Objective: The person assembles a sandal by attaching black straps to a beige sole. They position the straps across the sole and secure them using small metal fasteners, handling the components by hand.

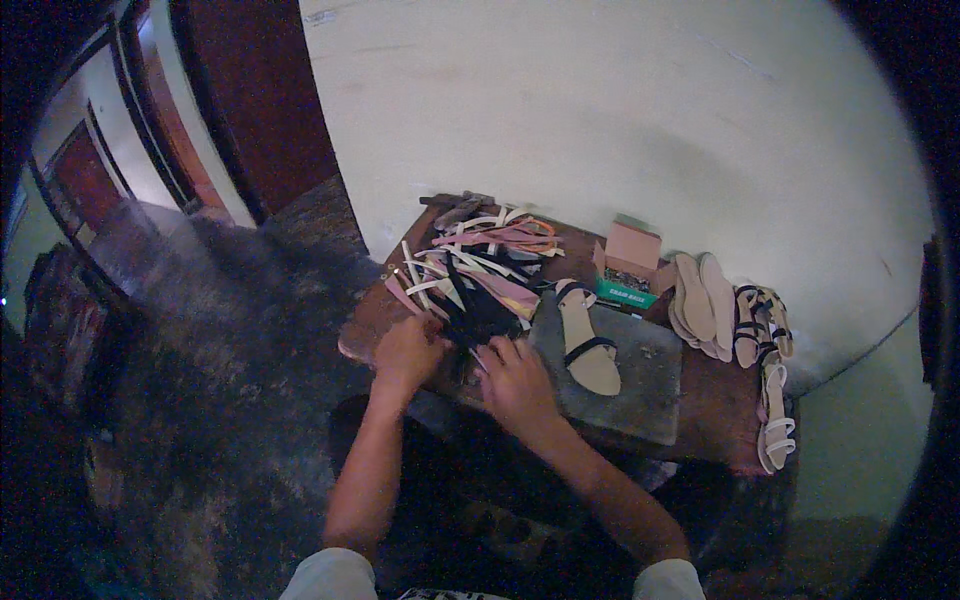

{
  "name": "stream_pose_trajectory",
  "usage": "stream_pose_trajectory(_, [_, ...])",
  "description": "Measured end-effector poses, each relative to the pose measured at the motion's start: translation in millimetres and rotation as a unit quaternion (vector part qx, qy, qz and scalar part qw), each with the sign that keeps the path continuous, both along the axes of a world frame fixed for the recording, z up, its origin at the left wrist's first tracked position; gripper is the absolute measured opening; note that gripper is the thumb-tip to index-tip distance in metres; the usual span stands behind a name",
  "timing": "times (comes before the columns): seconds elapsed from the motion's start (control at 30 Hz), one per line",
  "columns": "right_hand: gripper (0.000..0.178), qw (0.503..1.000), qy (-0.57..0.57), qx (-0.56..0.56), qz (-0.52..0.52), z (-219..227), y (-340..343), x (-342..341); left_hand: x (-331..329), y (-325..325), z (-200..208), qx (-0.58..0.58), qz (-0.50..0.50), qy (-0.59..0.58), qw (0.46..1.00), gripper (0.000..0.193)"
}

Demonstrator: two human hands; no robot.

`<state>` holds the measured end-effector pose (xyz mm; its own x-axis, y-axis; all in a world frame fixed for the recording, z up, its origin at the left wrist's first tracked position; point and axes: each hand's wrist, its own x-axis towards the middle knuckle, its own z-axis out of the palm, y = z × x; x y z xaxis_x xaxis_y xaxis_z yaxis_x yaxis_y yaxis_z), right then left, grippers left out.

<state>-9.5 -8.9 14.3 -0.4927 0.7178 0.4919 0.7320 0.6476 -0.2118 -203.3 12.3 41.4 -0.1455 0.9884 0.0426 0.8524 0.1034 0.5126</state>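
Note:
My left hand (408,352) is at the table's near left edge, its fingers curled beside the pile of straps (470,270). My right hand (517,387) is close by on the right, fingers bent together around something small and thin with a pale edge; its kind is too blurred to tell. Black strips lie just beyond both hands, and whether the left fingers grip one is hidden. Right of my right hand, a sandal (586,345) with a beige sole and black straps rests on a grey slab (640,385).
The wooden table (715,400) stands against a pale wall (620,120). An opened cardboard box (628,265) of small dark pieces sits at the back. Beige soles (703,300), black-strapped sandals (762,318) and white-strapped sandals (775,425) line the right side. Doorways are at the far left.

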Motion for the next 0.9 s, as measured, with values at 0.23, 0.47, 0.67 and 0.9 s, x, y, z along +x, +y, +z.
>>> stream_pose_trajectory(0.23, [0.030, 0.983, -0.003, -0.156, -0.102, 17.9, 61.8, -19.7, 3.5, 7.1, 3.4, 0.044, 0.019, -0.059, 0.997, 0.035])
stream_pose_trajectory(0.47, [0.038, 0.976, -0.033, -0.165, -0.138, 8.9, 69.8, -22.4, 3.9, 14.2, -3.2, 0.026, 0.002, -0.041, 0.999, 0.038])
stream_pose_trajectory(0.67, [0.037, 0.986, 0.002, -0.135, -0.101, 5.0, 75.1, -9.3, 16.3, 16.9, 2.5, 0.003, 0.018, -0.031, 0.999, 0.041])
stream_pose_trajectory(0.9, [0.034, 0.992, 0.011, -0.117, -0.050, 12.6, 82.3, -32.6, 20.1, 50.6, 10.2, 0.059, 0.104, -0.066, 0.991, 0.036])
